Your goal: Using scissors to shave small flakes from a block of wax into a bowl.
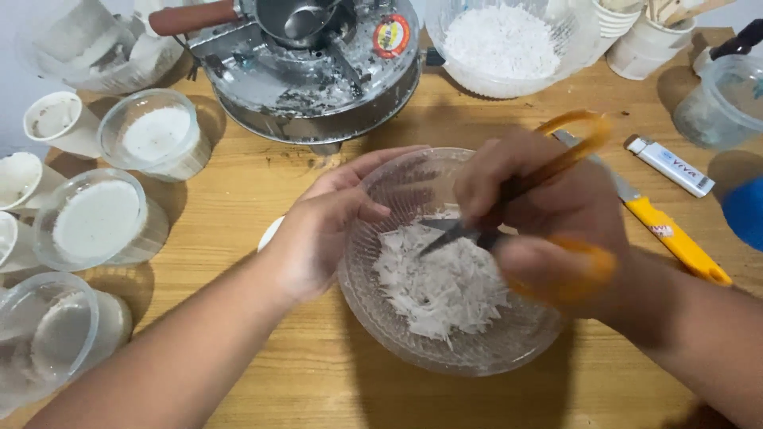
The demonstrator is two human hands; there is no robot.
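Observation:
A clear ribbed glass bowl point(381, 318) sits on the wooden table point(334, 381) in front of me, holding a heap of white flaky shreds point(441, 286). My left hand point(326, 230) grips the bowl's left rim, fingers curled over the edge. My right hand point(548, 214) holds orange-handled scissors point(517, 191), blurred with motion, their dark blades pointing down-left into the shreds.
A round metal pan with a wooden handle point(318, 71) stands behind the bowl. Several clear cups of white filling point(99, 218) line the left side. A big bowl of white flakes point(501, 44), a yellow utility knife point(675, 242), a white lighter point(671, 165) and plastic containers point(723, 99) lie at the right.

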